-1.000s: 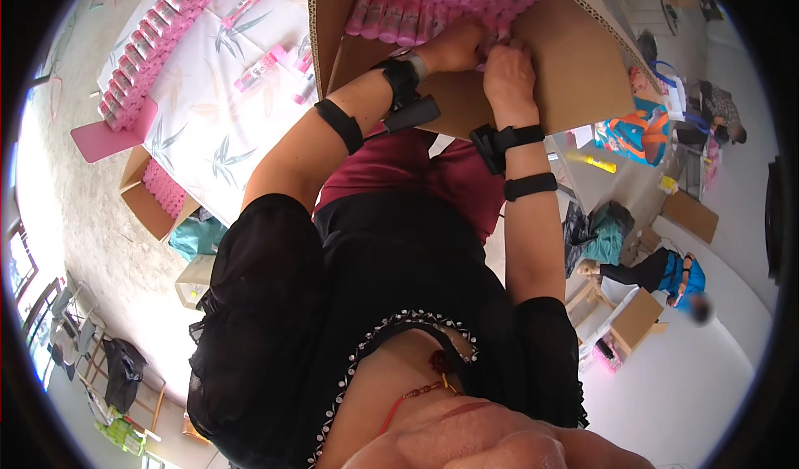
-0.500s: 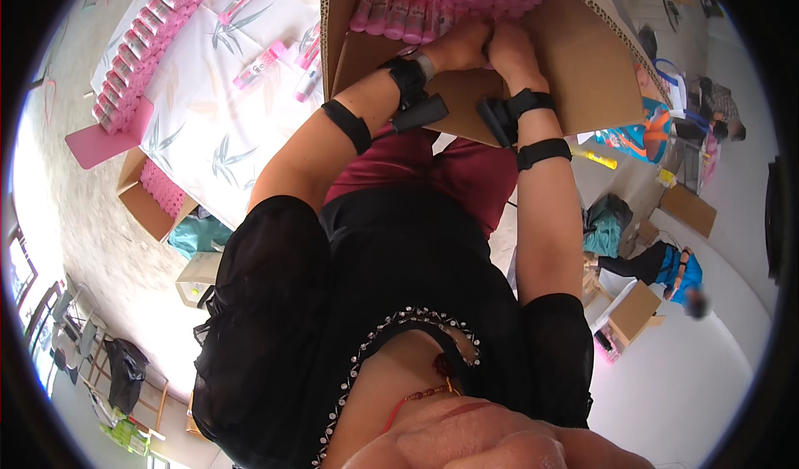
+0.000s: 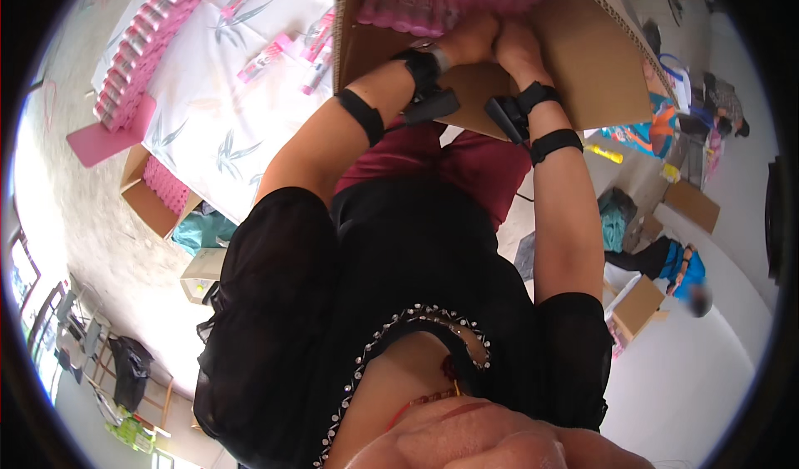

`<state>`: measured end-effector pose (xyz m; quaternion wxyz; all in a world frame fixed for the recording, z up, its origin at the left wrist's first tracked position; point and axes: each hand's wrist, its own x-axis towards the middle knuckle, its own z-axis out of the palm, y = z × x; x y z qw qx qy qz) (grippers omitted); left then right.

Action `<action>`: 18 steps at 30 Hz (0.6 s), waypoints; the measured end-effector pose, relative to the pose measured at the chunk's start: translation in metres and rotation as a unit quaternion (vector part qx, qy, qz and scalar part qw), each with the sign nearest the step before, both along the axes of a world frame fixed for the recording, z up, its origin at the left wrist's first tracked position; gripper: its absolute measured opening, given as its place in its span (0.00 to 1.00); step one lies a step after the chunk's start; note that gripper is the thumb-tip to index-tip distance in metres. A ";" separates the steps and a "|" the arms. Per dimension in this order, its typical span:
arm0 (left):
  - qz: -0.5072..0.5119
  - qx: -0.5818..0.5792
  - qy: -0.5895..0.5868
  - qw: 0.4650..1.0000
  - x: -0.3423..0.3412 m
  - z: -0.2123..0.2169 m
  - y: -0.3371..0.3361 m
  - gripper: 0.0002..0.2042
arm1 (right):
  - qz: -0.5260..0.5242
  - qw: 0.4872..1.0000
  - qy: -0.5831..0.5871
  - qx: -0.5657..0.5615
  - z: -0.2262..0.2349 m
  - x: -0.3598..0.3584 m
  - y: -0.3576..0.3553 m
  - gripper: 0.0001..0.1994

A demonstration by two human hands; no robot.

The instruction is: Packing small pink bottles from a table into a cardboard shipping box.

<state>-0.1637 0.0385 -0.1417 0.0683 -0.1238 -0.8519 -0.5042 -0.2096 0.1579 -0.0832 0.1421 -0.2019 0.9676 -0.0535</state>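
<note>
Both my hands reach into a large open cardboard box [image 3: 595, 69] in front of me. It holds rows of pink cylindrical tubes [image 3: 412, 11] with pale labels, blurred now. My left hand [image 3: 472, 38] and my right hand [image 3: 518, 46] are side by side at the near edge of the tubes, backs toward me. The fingers of both point away and are hidden, so I cannot make out whether they grip anything. Black straps with a small black device circle each wrist and forearm.
On the left, a patterned white tablecloth [image 3: 208, 78] bears several loose pink tubes [image 3: 266, 59] and a long row of tubes [image 3: 146, 49] by a pink flap. A smaller carton [image 3: 146, 190] of pink pieces stands below. At right, a person in blue [image 3: 687, 273] is near another carton [image 3: 637, 307].
The box, my arms and my body sit slightly farther right in the picture. Both hands stay close together inside the box, and the tubes look more blurred.
</note>
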 end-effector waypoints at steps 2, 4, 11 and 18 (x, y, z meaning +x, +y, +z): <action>0.013 -0.064 0.009 0.998 0.011 0.007 0.001 0.18 | 0.009 0.999 -0.039 -0.008 -0.011 0.000 -0.001 0.20; 0.089 -0.137 0.067 0.984 0.035 0.011 0.003 0.21 | 0.188 0.974 0.129 0.014 -0.028 0.001 0.004 0.25; -0.022 0.191 -0.016 0.981 0.209 0.139 -0.081 0.17 | 0.212 0.954 0.207 0.049 -0.061 -0.021 0.035 0.30; 0.421 -0.045 -0.037 0.905 0.266 0.020 -0.184 0.14 | 0.110 0.986 0.123 -0.007 -0.051 -0.010 0.017 0.34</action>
